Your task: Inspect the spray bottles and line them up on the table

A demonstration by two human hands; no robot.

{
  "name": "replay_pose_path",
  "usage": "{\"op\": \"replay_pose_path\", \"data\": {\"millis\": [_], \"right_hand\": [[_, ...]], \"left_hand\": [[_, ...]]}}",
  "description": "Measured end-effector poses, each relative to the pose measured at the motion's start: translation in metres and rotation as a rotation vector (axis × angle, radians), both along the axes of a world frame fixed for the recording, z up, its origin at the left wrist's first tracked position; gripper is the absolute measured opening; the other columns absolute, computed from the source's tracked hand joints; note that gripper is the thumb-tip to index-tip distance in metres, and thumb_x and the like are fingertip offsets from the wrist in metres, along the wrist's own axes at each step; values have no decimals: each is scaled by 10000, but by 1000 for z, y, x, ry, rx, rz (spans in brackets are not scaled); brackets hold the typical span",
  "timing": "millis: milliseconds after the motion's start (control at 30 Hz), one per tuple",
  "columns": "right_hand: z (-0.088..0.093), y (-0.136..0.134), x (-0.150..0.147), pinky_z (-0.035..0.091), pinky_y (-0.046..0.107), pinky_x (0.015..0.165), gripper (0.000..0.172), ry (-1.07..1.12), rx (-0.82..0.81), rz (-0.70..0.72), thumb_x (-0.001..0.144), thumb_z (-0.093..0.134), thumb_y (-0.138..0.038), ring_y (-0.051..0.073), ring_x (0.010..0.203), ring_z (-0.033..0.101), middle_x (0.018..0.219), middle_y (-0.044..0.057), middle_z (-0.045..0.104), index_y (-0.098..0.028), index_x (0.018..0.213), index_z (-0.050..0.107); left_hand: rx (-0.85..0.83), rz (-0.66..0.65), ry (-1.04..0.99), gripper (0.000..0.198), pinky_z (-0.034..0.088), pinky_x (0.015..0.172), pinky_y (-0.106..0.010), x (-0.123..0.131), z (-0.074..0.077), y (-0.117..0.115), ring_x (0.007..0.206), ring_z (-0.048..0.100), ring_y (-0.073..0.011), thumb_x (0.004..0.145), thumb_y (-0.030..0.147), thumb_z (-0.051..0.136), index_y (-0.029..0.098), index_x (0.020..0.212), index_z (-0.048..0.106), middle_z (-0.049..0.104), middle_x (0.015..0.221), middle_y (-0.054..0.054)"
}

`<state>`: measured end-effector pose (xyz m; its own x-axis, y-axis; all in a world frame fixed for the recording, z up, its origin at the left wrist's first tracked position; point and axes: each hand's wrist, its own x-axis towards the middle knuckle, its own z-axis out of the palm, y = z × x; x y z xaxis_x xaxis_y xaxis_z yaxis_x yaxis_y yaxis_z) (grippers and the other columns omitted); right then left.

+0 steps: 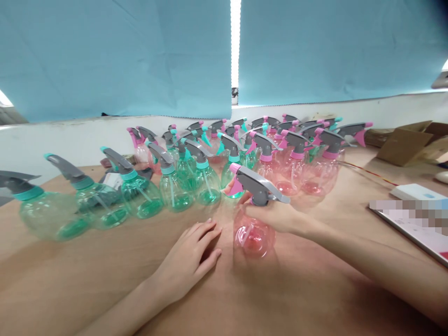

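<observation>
My right hand (269, 215) is wrapped round the neck of a pink spray bottle (255, 238) with a grey and pink trigger head. The bottle stands upright at the middle of the wooden table (119, 289), its base on or very near the tabletop; I cannot tell which. To its left, my left hand (191, 254) lies palm down on the wood, fingers stretched out and holding nothing. Just beyond that hand stand green spray bottles (177, 193) with turquoise collars. More pink spray bottles (294, 175) are close behind the one in my grip.
Several mixed green and pink bottles form rows toward the white wall (45, 140). At right are an open cardboard box (402, 142), a white box-shaped item (416, 191), a flat board (413, 224) and a thin cord (371, 172). Blue blinds (115, 56) hang behind.
</observation>
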<state>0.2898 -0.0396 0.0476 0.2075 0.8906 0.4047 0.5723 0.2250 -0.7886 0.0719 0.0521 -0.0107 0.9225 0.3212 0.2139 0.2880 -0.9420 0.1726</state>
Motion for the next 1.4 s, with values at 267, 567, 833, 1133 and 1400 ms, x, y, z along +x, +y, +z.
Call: {"op": "replay_pose_path", "data": {"millis": [267,567,833,1133,1400], "right_hand": [[10,-5,1,421,246,548,86,107,-55,64,632,508,-165,110,564,489,621,-52,531,-227,689,523],[-3,3,-1,452,249,593,369,101,52,39,653,498,-150,120,629,529,803,-24,604,-273,978,623],[-5,3,-1,420,250,534,599,89,46,9,691,507,-185,125,573,507,712,-32,586,-303,1277,549],[-3,3,-2,408,253,531,521,129,61,71,684,482,-169,103,548,485,862,-17,661,-276,1181,597],[-4,4,-1,393,260,542,597,123,50,46,671,489,-177,128,574,478,686,-43,567,-271,1258,550]], "left_hand": [[-8,4,23,391,392,1044,-480,0,0,0,1277,453,-278,976,353,450,194,1330,501,508,1389,-107],[5,-2,25,387,389,1046,-485,0,0,0,1281,446,-280,980,344,446,187,1329,499,501,1394,-108],[-8,-7,19,380,405,1032,-478,1,2,0,1272,457,-284,977,346,445,190,1317,512,513,1382,-106],[-7,-8,-1,373,406,1033,-472,1,2,-1,1265,467,-279,972,348,451,205,1310,518,523,1374,-98],[-14,-9,14,381,402,1034,-483,1,2,0,1271,459,-286,973,348,448,194,1315,518,516,1381,-103]]}}
